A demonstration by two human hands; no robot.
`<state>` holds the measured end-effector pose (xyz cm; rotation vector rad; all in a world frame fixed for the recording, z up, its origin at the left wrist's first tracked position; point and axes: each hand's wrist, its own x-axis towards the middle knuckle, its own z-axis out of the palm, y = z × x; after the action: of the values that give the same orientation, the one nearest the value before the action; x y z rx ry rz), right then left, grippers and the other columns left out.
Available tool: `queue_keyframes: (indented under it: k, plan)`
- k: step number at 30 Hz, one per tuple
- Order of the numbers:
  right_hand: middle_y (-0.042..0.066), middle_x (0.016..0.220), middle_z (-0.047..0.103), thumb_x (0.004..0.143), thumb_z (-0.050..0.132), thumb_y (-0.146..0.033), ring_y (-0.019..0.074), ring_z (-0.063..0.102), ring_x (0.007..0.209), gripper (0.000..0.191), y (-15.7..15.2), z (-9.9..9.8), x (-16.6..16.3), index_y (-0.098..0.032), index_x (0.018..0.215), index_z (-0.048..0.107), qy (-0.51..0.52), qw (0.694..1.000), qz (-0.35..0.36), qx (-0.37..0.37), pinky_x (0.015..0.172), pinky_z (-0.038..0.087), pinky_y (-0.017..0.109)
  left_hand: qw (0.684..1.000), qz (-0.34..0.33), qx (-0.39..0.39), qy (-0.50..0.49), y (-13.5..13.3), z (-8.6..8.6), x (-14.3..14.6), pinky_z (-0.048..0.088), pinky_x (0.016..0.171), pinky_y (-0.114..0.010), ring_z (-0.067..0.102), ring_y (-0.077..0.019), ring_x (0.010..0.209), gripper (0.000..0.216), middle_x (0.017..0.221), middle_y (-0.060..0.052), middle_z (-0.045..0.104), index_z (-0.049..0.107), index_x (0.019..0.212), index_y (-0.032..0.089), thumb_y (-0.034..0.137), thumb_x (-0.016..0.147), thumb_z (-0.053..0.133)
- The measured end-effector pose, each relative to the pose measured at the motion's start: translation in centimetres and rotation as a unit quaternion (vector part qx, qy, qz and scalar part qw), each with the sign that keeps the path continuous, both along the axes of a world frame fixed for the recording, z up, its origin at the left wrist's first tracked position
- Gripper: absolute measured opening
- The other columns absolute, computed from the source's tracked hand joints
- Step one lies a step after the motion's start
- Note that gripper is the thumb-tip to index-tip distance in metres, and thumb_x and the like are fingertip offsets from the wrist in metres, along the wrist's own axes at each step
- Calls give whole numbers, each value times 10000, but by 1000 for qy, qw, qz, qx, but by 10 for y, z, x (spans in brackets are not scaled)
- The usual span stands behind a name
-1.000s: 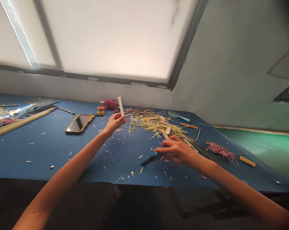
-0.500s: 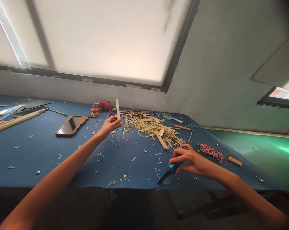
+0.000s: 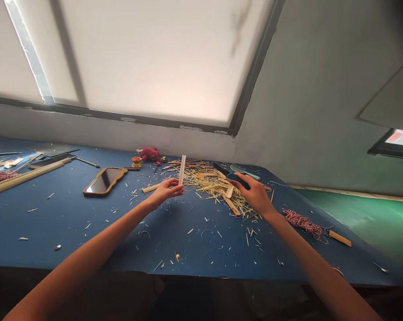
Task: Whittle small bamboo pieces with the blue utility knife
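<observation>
Pinched upright in my left hand (image 3: 168, 192) is a short pale strip of split bamboo (image 3: 182, 168), its top end pointing up. My right hand (image 3: 256, 194) is closed around the teal handle of a knife (image 3: 234, 177), whose dark blade points up and left. The knife is held over a heap of thin bamboo slivers (image 3: 211, 185), a little right of the strip and apart from it. A flat wooden piece (image 3: 230, 204) lies in the heap below my right hand. My fingers hide part of the handle.
A wood-framed mirror (image 3: 104, 182) lies left on the blue table (image 3: 121, 240). Behind are a red stuffed toy (image 3: 150, 154) and a small gold pot (image 3: 136, 162). Bamboo poles (image 3: 30, 176) lie far left, a hairbrush (image 3: 244, 171) behind my right hand, and red-white cord (image 3: 303, 223) at right.
My right hand has lifted the knife from near the table's front edge to above the heap, its blade swinging from downward to upward. The left hand still holds the bamboo strip, and the view has shifted slightly.
</observation>
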<state>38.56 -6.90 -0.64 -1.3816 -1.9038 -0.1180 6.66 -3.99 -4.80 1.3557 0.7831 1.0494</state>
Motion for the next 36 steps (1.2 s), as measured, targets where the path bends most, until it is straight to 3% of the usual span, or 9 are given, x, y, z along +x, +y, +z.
queue_keyframes:
  k: [4,10,18,24,31,36]
  plan:
    - [126,1144,655,908,411,-523,287,613,1053,462,12,-12,-30,-195,1175,598,-7,999,21,25,819,488,392,998,-56,-10,-2,-9,-2,8,472,957,-386,655,-163,870,364,948,-72,659,625,990,170,337,695,757]
    - [95,1022,689,955,352,-445,238,672,864,371,8,-33,-60,-201,1139,562,-75,994,64,46,665,474,294,997,-67,-38,-8,-22,3,14,455,970,-393,656,-164,884,421,949,-76,675,599,1071,185,352,713,745]
    - [91,1099,675,963,366,-407,233,660,947,341,-1,-49,-59,-187,1159,537,-155,982,106,36,719,471,295,999,-35,3,6,-17,-5,16,477,915,-357,642,-157,852,297,902,-61,677,663,909,164,373,711,736]
    - [84,1104,672,954,379,-429,238,659,946,357,-2,-53,-62,-192,1170,538,-181,976,116,22,706,473,304,999,-32,26,26,-17,-5,17,491,873,-339,632,-158,854,285,941,-62,685,694,954,179,334,716,722]
    - [73,1067,682,952,387,-434,210,656,920,357,-2,-49,-57,-209,1176,551,-192,972,135,20,688,457,277,999,-23,15,42,-19,-3,18,498,850,-350,640,-159,812,246,870,-57,701,705,918,184,285,696,731]
    - [54,1011,694,943,402,-452,194,661,850,367,-2,-45,-58,-221,1175,567,-216,970,106,44,604,417,254,998,-37,-21,39,-18,2,17,479,909,-374,655,-157,829,257,871,-64,709,696,889,166,317,689,752]
